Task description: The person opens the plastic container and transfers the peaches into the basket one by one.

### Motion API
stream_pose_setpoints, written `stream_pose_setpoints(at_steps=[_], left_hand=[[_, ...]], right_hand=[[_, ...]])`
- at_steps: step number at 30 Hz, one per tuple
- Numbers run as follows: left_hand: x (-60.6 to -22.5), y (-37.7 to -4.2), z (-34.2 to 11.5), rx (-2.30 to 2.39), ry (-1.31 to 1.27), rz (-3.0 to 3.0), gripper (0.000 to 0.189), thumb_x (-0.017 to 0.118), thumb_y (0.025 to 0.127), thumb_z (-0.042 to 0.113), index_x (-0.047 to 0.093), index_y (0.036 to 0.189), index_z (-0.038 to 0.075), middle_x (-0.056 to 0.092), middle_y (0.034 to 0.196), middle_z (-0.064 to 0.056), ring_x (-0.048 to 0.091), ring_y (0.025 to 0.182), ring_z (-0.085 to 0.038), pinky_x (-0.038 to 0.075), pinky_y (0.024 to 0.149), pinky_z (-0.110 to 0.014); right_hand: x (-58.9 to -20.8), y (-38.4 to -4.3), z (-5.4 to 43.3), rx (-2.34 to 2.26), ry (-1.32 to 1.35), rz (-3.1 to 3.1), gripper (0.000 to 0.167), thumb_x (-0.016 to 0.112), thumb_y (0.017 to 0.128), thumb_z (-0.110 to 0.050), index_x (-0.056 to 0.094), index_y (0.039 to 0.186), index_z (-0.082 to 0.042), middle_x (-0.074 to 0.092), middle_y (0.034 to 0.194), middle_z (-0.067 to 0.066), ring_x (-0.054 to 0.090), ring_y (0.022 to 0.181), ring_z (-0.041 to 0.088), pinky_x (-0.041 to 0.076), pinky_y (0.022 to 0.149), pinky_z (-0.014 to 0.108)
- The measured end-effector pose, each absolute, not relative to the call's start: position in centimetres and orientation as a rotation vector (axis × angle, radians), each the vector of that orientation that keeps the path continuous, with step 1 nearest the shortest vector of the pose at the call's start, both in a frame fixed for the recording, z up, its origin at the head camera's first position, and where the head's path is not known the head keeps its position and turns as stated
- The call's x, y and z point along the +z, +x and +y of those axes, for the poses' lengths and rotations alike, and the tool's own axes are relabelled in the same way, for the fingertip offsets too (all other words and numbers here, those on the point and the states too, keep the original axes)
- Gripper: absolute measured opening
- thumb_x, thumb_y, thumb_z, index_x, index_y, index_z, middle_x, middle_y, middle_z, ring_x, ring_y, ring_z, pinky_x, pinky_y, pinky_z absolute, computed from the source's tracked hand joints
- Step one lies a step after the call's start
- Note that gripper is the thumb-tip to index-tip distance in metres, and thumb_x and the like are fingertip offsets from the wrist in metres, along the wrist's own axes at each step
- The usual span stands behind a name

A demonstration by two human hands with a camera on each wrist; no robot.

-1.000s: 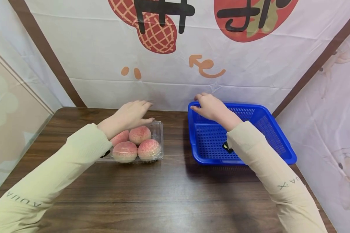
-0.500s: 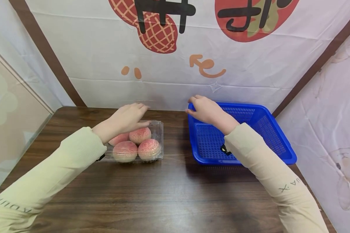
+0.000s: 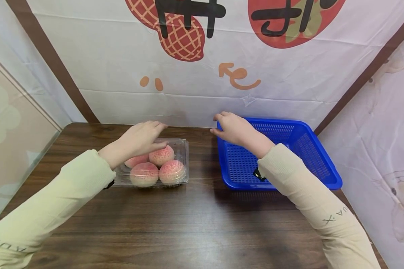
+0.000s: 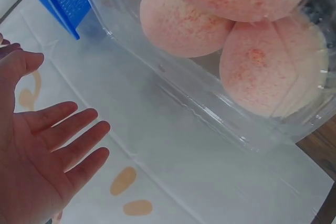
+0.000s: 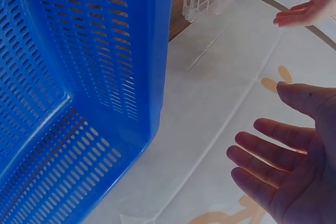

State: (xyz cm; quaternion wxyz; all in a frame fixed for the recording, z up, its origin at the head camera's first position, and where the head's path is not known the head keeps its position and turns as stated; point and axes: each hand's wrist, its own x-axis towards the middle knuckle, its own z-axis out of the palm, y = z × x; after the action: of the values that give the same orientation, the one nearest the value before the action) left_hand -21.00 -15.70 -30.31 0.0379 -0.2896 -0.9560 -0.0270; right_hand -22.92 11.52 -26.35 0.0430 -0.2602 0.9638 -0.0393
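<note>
A transparent plastic box [image 3: 183, 151] stands on the left half of the table, with several pink peaches [image 3: 144, 175] in it. Over the box's back left part hovers my left hand [image 3: 136, 139], fingers straight and holding nothing; it hides part of one peach. The left wrist view shows its palm and spread fingers apart from the box. My right hand [image 3: 235, 129] is above the back left corner of a blue plastic basket [image 3: 223, 172]. Its fingers are loosely extended and grip nothing, as the right wrist view also shows.
The brown wooden table [image 3: 175, 224] runs back to a white printed curtain [image 3: 195, 93]. More fabric hangs on the left and right sides. A strip of table separates the box from the basket.
My left hand has drifted left and slightly down, uncovering more of the box's back right part. My right hand has shifted a little left and down. Box and basket stay put.
</note>
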Motion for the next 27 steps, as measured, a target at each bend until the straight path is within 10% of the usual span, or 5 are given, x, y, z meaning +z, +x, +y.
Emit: stream_pose_setpoints(at_steps=[27], left_hand=[[-30.3, -18.9, -17.8, -0.080, -0.840, -2.957, 0.053, 0.057, 0.087, 0.029, 0.047, 0.126, -0.005, 0.052, 0.122, -0.021, 0.048, 0.111, -0.038, 0.042, 0.091, -0.052]], right_hand=[[-27.1, -21.1, 10.2, -0.076, -0.939, 2.919, 0.044, 0.050, 0.093, -0.034, 0.052, 0.122, -0.001, 0.055, 0.116, 0.012, 0.051, 0.106, 0.024, 0.047, 0.090, 0.036]])
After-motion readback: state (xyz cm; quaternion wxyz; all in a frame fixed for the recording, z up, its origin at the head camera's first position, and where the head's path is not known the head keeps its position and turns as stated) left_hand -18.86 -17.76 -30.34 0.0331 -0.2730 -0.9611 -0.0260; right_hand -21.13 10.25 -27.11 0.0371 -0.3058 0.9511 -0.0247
